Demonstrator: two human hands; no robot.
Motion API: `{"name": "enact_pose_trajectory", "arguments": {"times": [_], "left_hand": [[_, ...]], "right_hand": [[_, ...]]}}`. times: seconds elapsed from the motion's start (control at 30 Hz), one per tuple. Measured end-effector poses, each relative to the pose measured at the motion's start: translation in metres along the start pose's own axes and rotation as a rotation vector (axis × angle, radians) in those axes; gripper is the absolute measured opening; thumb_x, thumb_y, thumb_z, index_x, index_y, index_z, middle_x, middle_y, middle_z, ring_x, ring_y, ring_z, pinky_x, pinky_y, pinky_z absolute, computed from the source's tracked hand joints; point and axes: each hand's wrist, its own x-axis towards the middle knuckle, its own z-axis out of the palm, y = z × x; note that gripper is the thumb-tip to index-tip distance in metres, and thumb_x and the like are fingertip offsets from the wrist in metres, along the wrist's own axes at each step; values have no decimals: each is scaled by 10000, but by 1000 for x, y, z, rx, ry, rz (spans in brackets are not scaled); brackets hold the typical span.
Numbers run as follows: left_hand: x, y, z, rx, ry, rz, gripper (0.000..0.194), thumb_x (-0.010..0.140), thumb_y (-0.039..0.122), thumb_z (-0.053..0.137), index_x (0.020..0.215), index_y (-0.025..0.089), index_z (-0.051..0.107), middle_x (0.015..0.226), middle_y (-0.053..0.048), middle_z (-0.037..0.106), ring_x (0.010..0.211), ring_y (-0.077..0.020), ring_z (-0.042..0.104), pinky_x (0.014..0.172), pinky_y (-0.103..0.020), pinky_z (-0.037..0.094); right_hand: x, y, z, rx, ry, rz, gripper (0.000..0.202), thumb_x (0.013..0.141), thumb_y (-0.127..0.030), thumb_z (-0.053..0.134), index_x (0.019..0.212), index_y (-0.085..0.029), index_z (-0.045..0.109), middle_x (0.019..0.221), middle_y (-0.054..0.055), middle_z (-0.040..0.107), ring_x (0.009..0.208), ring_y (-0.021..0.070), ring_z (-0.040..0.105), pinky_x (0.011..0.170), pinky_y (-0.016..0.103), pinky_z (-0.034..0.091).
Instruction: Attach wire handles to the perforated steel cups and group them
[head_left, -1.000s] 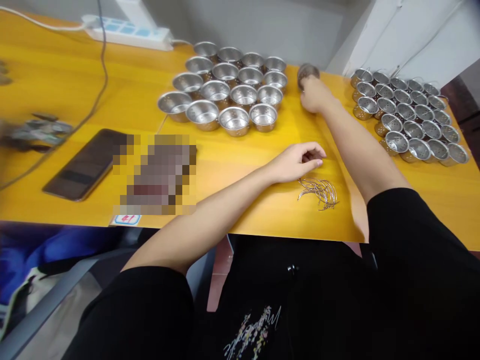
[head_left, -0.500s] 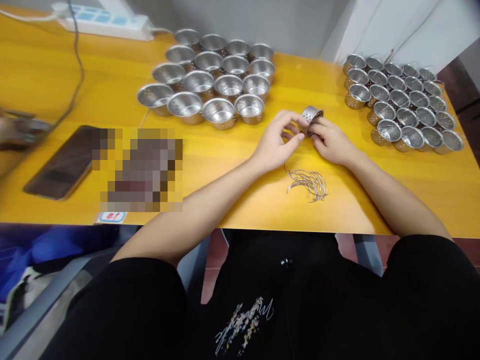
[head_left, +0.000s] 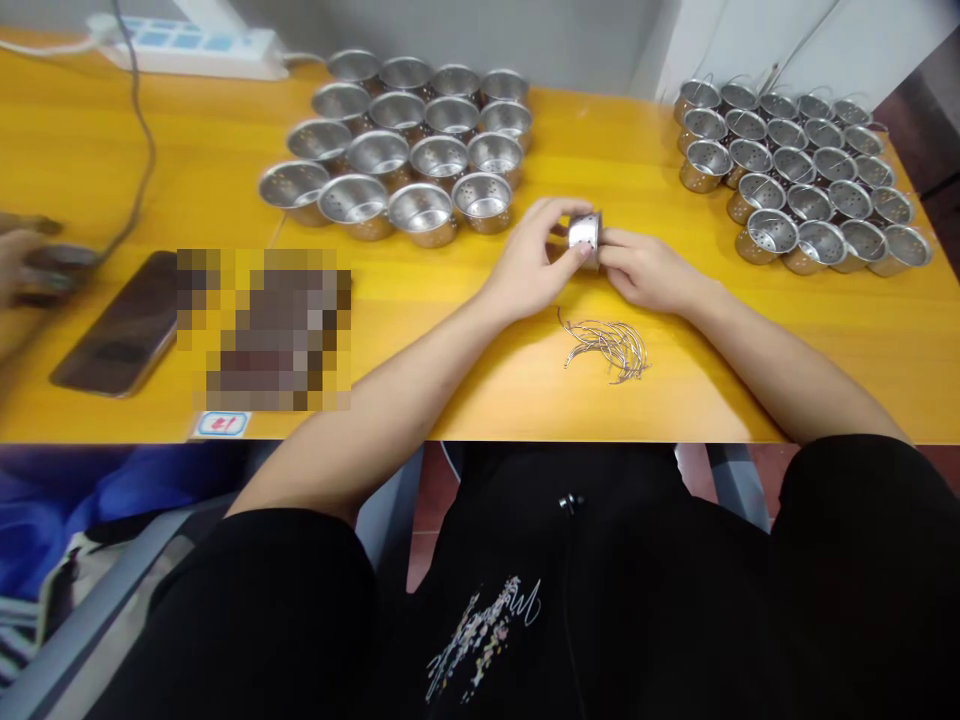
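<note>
A small perforated metal cup is held on its side above the table, between both hands. My left hand pinches it from the left, thumb low on the wall and fingers over the top. From the right, my right hand grips the cup with its fingers at the rim; the fingertips are partly hidden, so a wire in them cannot be made out. Just below lies a loose pile of thin curved metal wires. Rows of similar cups stand upright at the back left, and more cups with wires across them at the back right.
A dark phone lies on the yellow table at left, beside a pixelated item. A white power strip sits at the back, with a cable hanging near it. At the left edge, another person's hand holds a metal thing.
The cup has turned in my hands, so its outer wall now faces me more. My left thumb now presses on that wall. The whole view has shifted slightly.
</note>
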Motion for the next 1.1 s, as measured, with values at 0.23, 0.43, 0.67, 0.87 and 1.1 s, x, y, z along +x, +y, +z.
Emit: {"name": "enact_pose_trajectory", "arguments": {"times": [0.23,0.43,0.67,0.87,1.1], "left_hand": [[2,-5,-2,-86,39,-116,560,1154,692,901,1487,256,787,1611,-179,833,1427,-363,813,1214,-493,702],[1,-15,-6,-73,48,-118,525,1194,699,872,1451,255,766,1570,-182,835,1440,-372,820,1276,-527,682],[5,-29,-5,-153,17,-161,509,1191,657,907,1465,257,750,1438,-148,873,1420,-364,838,1286,-534,671],[8,-39,-6,-125,-17,-129,439,1218,581,810,1512,258,759,1392,-131,883,1362,-361,864,1318,-564,652],[6,-40,-4,-90,-9,-103,498,1174,477,776,1613,255,692,1401,-150,859,1345,-369,839,1265,-567,661]], "right_hand": [[3,3,2,76,68,-20,187,1127,-358,671,1165,-280,836,1450,171,829,1325,427,782,1221,626,665],[3,2,1,118,78,48,180,1110,-411,783,1202,-294,885,1442,148,827,1199,404,784,1151,612,679],[5,4,-1,141,102,54,273,1188,-550,799,1145,-293,883,1275,131,861,1188,413,780,1152,614,668],[5,6,-1,164,111,75,384,1182,-659,760,1101,-291,840,1138,133,822,1091,420,760,1087,611,653],[6,17,1,151,143,145,590,1154,-877,681,1057,-299,754,1031,133,760,1029,423,716,1036,617,651]]}}
